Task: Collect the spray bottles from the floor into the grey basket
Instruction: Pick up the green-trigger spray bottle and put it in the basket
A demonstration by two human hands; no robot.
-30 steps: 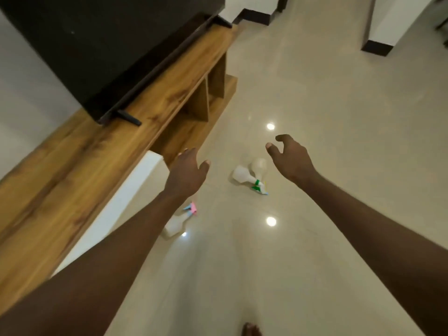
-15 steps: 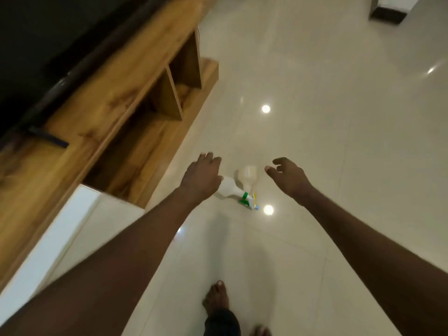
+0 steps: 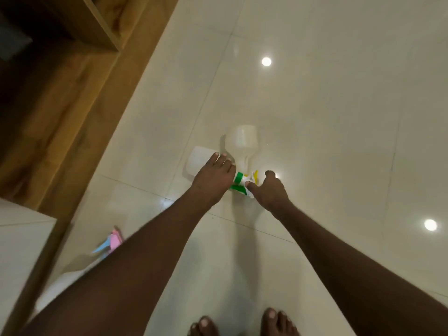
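head view: the step in hand looks like the first pickup, both hands down at the pair of bottles lying mid-frame on the floor (image 3: 315, 117). the left hand (image 3: 213, 180) lies over the left bottle (image 3: 197, 161), its fingers (image 3: 219, 158) curled down across the body near the green collar; whether they have closed round it i cannot tell. the right hand (image 3: 270, 190) is at the trigger heads, thumb and fingers narrowed about the green and yellow parts, but a firm hold is not shown either. the right bottle (image 3: 243, 141) lies with its base toward the top of the frame and its neck toward the hands, the two necks meeting just beside each other. both bottles are pale, translucent white and look empty, so probably light and apt to slide on the glossy tiles.

a third bottle (image 3: 70, 277) with a pink and blue trigger lies at lower left, blurred, half hidden behind the left forearm, near the wooden shelf (image 3: 80, 98). the basket is not in view. next, each hand needs to close on a neck, lift, and then the basket must be found.
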